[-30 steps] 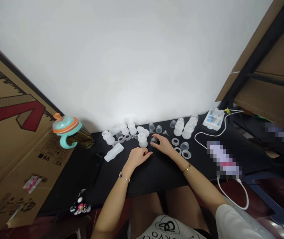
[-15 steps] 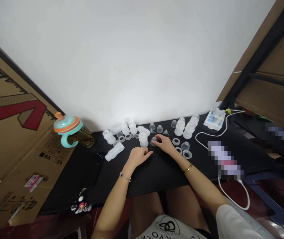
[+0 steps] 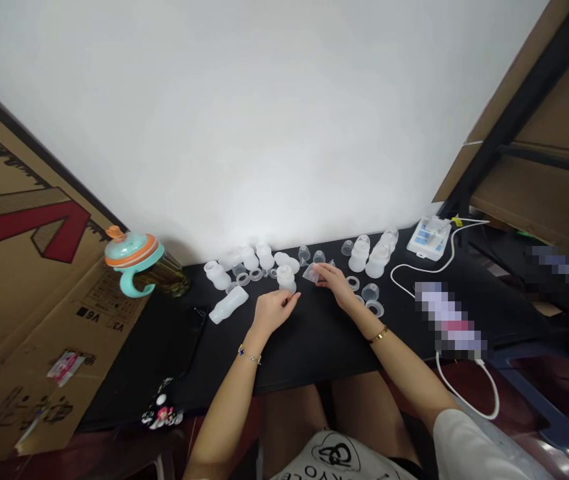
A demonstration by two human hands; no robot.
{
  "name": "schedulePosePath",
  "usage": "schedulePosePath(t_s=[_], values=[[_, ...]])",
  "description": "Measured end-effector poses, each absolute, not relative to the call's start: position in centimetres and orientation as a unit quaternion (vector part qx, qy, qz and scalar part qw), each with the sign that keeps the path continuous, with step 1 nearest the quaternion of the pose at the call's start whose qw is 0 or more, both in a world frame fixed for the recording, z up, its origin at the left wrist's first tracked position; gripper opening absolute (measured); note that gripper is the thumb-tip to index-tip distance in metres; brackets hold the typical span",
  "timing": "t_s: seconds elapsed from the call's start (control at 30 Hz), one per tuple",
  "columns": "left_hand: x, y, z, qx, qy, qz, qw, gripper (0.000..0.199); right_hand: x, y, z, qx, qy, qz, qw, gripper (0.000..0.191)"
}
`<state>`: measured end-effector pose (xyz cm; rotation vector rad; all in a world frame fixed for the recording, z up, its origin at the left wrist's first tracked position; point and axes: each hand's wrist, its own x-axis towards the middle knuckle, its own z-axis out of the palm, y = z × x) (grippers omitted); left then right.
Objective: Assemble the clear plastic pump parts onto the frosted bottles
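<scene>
A small white baby bottle (image 3: 287, 277) stands upright near the middle of the black table. My left hand (image 3: 270, 312) is at its base, thumb on the near right side and fingers curled, hiding the lower part of the bottle. Just to the right, my right hand (image 3: 333, 280) pinches a clear dome cap (image 3: 310, 272), which is tilted, between thumb and fingertips. Clear domes (image 3: 304, 253) sit behind it. By my right wrist lie a ring (image 3: 352, 283) and another clear dome (image 3: 370, 292).
White bottles (image 3: 264, 257) cluster at the back left, with one bottle (image 3: 228, 305) lying down. Capped bottles (image 3: 378, 260) stand at the right. Beyond are a white box (image 3: 429, 238) and a white cable (image 3: 414, 268). A turquoise-lidded jug (image 3: 137, 257) stands far left beside a cardboard box (image 3: 39, 280).
My right hand has lifted the clear dome cap off the table and tilted it. My left hand has moved slightly forward to the base of the upright bottle.
</scene>
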<state>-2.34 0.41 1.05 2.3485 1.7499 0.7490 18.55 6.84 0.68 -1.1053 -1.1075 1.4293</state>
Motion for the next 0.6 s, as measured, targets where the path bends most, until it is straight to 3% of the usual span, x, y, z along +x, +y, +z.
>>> schedulePosePath(t_s=[0.13, 0.3, 0.6], values=[[-2.5, 0.3, 1.2, 0.709, 0.614, 0.346, 0.033, 0.050, 18.5, 6.8, 0.7, -0.443, -0.443, 0.609, 0.486, 0.040], [-2.9, 0.7, 1.2, 0.626, 0.633, 0.455, 0.012, 0.032, 18.5, 6.8, 0.5, -0.439, -0.445, 0.611, 0.487, 0.039], [-2.8, 1.8, -0.5, 0.636, 0.610, 0.470, 0.049, 0.046, 18.4, 6.7, 0.4, -0.450, -0.444, 0.607, 0.481, 0.038]])
